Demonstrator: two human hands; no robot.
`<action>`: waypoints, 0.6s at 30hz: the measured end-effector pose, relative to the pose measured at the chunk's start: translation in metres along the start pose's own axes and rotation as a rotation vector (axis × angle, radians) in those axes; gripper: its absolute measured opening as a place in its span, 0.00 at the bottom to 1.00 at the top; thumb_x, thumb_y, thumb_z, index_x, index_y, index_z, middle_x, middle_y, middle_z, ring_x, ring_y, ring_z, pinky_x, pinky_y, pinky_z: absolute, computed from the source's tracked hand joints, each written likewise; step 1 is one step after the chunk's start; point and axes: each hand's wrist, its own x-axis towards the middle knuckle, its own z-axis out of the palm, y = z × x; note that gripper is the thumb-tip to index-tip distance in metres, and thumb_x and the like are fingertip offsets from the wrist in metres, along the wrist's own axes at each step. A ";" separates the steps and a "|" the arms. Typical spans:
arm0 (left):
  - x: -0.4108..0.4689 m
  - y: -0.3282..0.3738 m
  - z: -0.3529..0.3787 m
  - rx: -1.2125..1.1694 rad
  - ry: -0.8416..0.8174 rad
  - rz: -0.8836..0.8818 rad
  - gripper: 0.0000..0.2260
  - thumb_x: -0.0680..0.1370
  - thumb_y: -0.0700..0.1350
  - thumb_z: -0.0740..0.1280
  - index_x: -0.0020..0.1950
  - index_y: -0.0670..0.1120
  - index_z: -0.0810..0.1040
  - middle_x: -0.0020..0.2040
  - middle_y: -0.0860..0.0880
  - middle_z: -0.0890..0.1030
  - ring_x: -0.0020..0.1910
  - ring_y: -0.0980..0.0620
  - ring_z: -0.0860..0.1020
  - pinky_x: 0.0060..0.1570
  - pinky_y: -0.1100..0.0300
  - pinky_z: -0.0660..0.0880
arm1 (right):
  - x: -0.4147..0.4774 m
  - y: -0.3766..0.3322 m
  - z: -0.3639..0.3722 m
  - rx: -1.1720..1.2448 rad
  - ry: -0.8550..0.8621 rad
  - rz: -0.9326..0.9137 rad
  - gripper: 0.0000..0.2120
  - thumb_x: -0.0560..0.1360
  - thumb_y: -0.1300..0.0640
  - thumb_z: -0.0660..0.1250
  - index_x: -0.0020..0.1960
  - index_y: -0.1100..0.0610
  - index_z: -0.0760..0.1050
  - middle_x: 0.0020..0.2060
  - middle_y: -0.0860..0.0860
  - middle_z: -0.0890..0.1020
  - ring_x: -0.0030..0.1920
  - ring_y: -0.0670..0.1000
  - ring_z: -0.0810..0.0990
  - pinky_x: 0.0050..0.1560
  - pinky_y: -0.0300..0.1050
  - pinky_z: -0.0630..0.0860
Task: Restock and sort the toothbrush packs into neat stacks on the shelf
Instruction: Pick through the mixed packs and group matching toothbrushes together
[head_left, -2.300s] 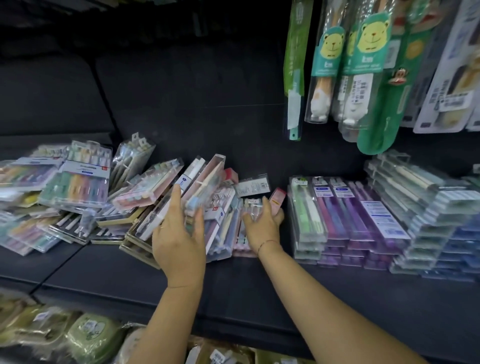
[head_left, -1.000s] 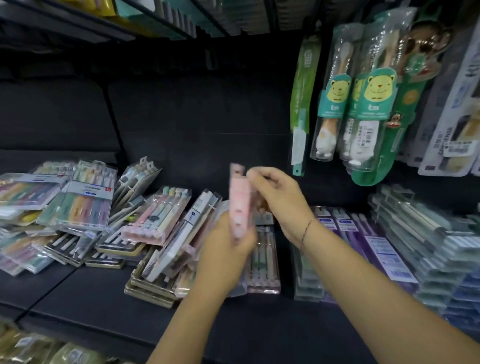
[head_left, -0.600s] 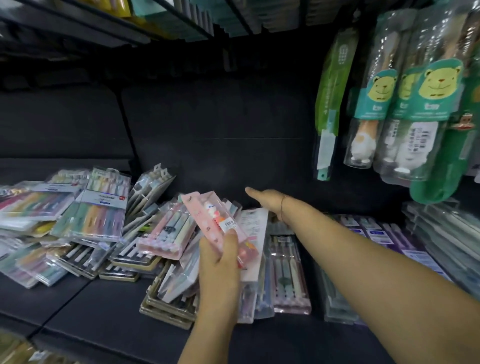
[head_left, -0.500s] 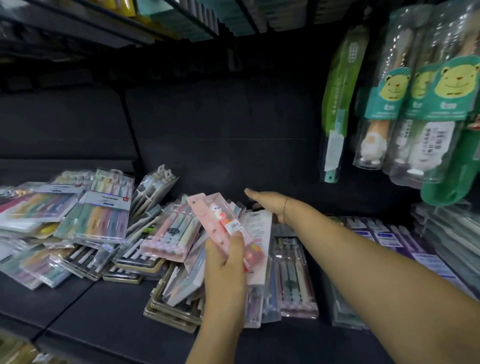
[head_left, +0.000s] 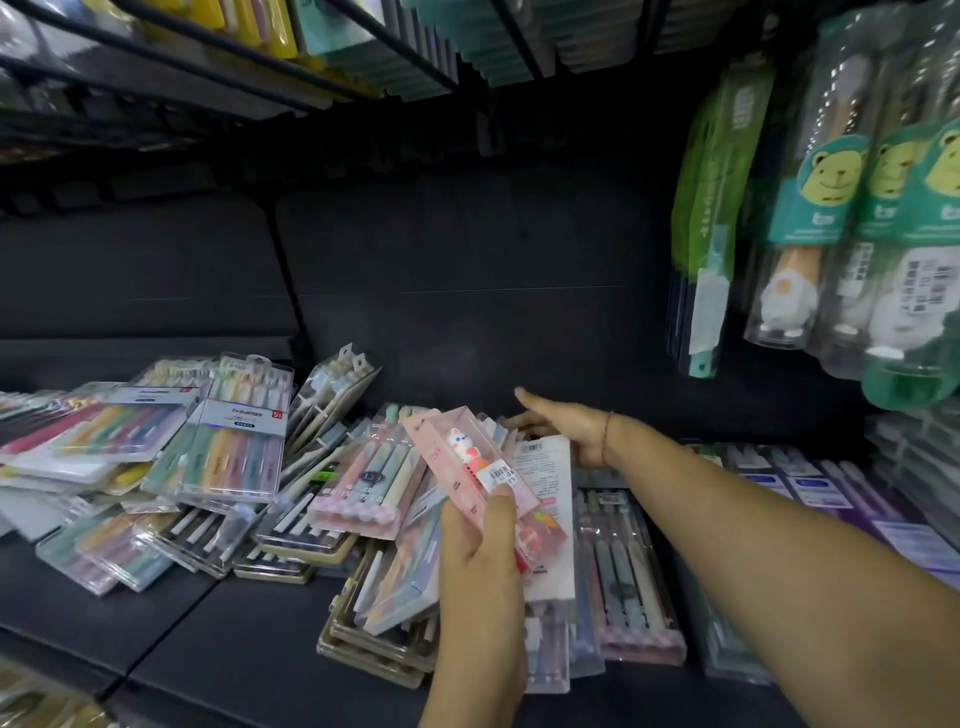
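My left hand (head_left: 480, 561) grips a pink toothbrush pack (head_left: 467, 467) with a small cartoon figure and a barcode sticker, tilted above the pile. My right hand (head_left: 563, 426) reaches to the back of the black shelf (head_left: 234, 670), its forefinger straight; the other fingers lie among the packs behind a white-backed pack (head_left: 545, 488), and I cannot see whether they hold anything. A loose heap of clear multi-brush packs (head_left: 234, 457) covers the left. A pastel pack (head_left: 374, 488) lies on the middle pile. A flat pack (head_left: 623, 566) lies under my right forearm.
Purple packs (head_left: 841, 493) lie in stacks at the right. Bear-printed brushes (head_left: 826, 208) and a green pack (head_left: 711, 208) hang at the upper right, above my right arm. A wire shelf (head_left: 291, 67) with boxes runs overhead. Bare shelf shows at the front left.
Earlier both hands held the pink pack upright. Since then my right hand let go and reached to the back of the shelf; my left hand keeps the pack, now tilted.
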 end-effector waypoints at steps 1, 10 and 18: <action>-0.001 0.000 0.000 0.003 0.003 0.001 0.11 0.82 0.49 0.61 0.64 0.55 0.73 0.50 0.50 0.85 0.49 0.50 0.84 0.51 0.47 0.80 | -0.001 0.001 0.000 -0.043 0.025 -0.029 0.18 0.76 0.41 0.66 0.50 0.56 0.82 0.47 0.54 0.83 0.49 0.55 0.80 0.65 0.56 0.72; 0.002 -0.001 -0.001 0.029 0.008 -0.005 0.09 0.82 0.50 0.61 0.62 0.56 0.73 0.50 0.50 0.85 0.48 0.50 0.84 0.51 0.48 0.80 | -0.024 -0.022 0.008 -0.053 0.256 -0.280 0.05 0.74 0.65 0.72 0.46 0.56 0.79 0.40 0.53 0.80 0.37 0.47 0.78 0.39 0.40 0.76; -0.005 0.003 0.001 0.056 0.017 -0.002 0.10 0.82 0.50 0.61 0.62 0.51 0.74 0.49 0.48 0.86 0.48 0.49 0.85 0.51 0.47 0.80 | -0.118 -0.009 0.012 0.041 0.404 -0.527 0.17 0.70 0.69 0.73 0.48 0.52 0.72 0.52 0.55 0.78 0.50 0.50 0.79 0.46 0.46 0.82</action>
